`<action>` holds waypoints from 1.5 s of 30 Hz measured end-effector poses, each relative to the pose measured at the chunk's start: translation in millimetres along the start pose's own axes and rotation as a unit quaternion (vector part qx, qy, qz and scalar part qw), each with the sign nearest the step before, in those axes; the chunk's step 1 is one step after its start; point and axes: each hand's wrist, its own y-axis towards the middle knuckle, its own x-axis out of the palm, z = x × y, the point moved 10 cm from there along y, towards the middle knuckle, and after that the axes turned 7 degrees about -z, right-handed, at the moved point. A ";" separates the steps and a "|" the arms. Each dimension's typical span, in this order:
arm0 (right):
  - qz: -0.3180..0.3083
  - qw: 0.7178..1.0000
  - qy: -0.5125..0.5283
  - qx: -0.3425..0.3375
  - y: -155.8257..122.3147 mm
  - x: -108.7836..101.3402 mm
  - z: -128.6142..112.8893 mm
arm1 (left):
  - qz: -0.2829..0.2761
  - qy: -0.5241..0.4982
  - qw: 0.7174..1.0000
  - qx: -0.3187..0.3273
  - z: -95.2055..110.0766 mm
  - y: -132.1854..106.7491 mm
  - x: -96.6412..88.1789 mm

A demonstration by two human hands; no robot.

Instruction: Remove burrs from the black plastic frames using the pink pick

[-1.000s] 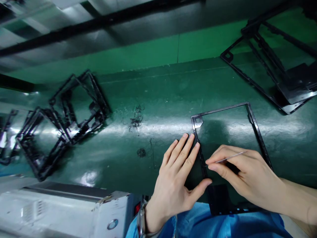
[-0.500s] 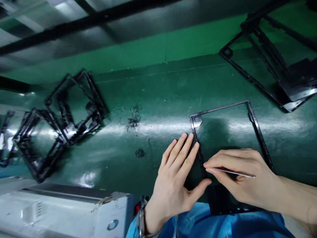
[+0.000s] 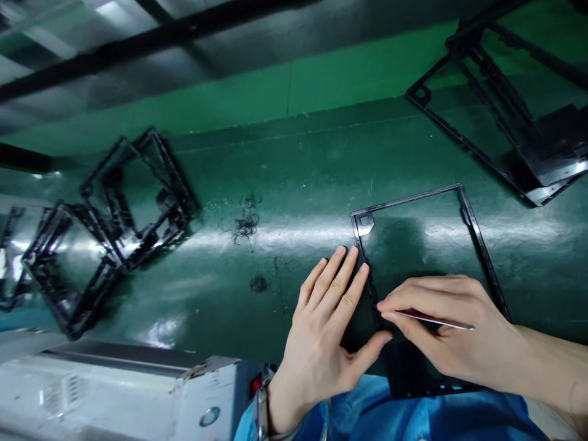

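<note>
A black rectangular plastic frame [image 3: 416,199] lies on the green bench in front of me, its near end close to my blue clothing. My left hand [image 3: 327,324] rests with fingers spread along the frame's left side, fingertips touching that side and the thumb stretched toward the right hand. In my right hand [image 3: 452,324] a thin metal blade [image 3: 434,318] is pinched between thumb and fingers. Its front end is covered by the fingertips, which press at the inner edge of the frame's left side.
Black frames [image 3: 138,202] lie stacked at the left, and more frames [image 3: 478,144] are piled at the right back. Dark stringy shavings [image 3: 247,223] and a small clump [image 3: 258,283] lie on the green bench [image 3: 294,165]. A white metal box [image 3: 202,392] stands at the lower left.
The camera view has shifted very slightly. Both hands, the blade and the frame hold nearly the same positions.
</note>
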 end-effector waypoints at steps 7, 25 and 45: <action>-0.022 1.000 0.005 -0.002 0.5 2.8 1.2 | -0.001 -0.001 1.000 -0.002 0.4 -1.1 0.3; -0.021 1.000 0.013 -0.009 3.0 0.8 -1.3 | 0.001 0.000 1.000 -0.003 1.0 0.1 0.0; -0.023 0.999 0.034 -0.016 0.9 4.5 3.3 | 0.007 -0.002 1.000 0.005 1.9 -0.8 -1.0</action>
